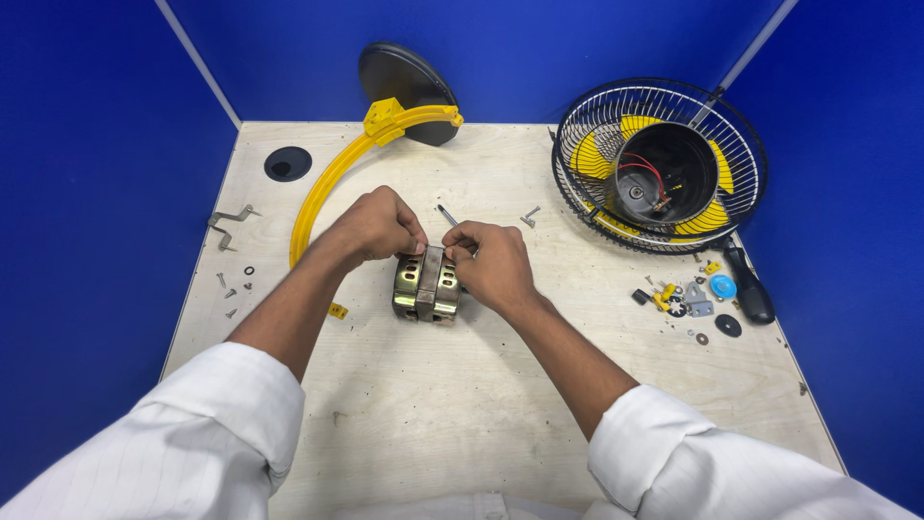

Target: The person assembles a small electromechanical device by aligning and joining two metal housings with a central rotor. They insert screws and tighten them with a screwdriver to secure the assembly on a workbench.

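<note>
both hands (438, 246) pinch the top of a brass-coloured motor (426, 287); fingers curled shut

One head-worn view, steeply down and close over the wooden table (500, 385), blue walls behind.

hands 2 (380, 226) | motor 1 (426, 286) | fan cage 1 (660, 164) | yellow stand 1 (332, 178) | screwdriver 1 (748, 284)

Motor housing (426, 286) at centre of the worktop (481, 404), between both hands. Fan cage (660, 164) behind right; curved stand (375, 144) behind left. Small parts (688, 300) lie right, screws (231, 289) left.
</note>
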